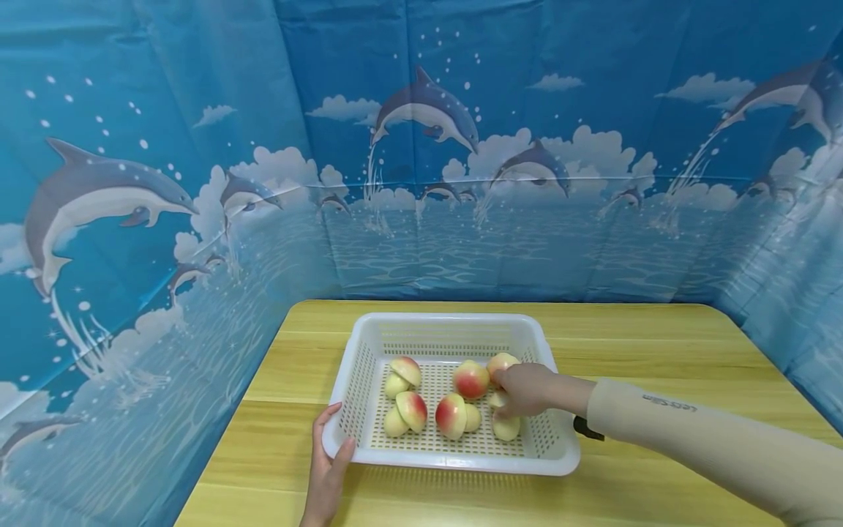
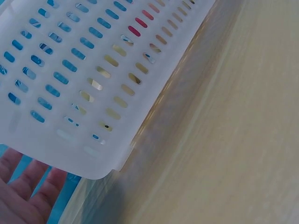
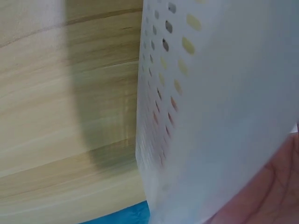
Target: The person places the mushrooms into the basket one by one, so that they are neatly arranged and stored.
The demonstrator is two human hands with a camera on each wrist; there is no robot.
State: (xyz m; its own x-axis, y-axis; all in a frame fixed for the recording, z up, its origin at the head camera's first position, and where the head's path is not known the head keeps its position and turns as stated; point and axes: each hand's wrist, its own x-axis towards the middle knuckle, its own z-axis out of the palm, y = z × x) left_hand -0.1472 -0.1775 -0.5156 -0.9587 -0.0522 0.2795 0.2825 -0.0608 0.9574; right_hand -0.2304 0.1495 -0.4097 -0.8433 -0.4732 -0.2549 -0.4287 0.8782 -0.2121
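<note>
A white perforated plastic basket (image 1: 454, 462) stands on the table. My left hand (image 1: 326, 461) grips its front left corner, thumb at the rim and fingers along the outside; some of those fingers (image 2: 32, 179) show in the left wrist view. My right hand (image 1: 530, 388) reaches over the right wall into the basket. Between its fingertips and thumb is a pale peach-like piece (image 1: 497, 400), partly hidden. A reddish peach (image 1: 502, 361) lies just behind the fingers, and another pale piece (image 1: 506, 427) below the thumb. In the right wrist view the basket wall hides the fingers.
Other red-and-cream peach-like pieces lie in the basket: one (image 1: 470, 379) in the middle, one (image 1: 451, 416) before it, and two (image 1: 406, 370) (image 1: 411, 410) at the left with paler pieces beside them. The wooden table (image 1: 632, 344) extends right. A dolphin-print curtain (image 1: 421, 241) hangs behind.
</note>
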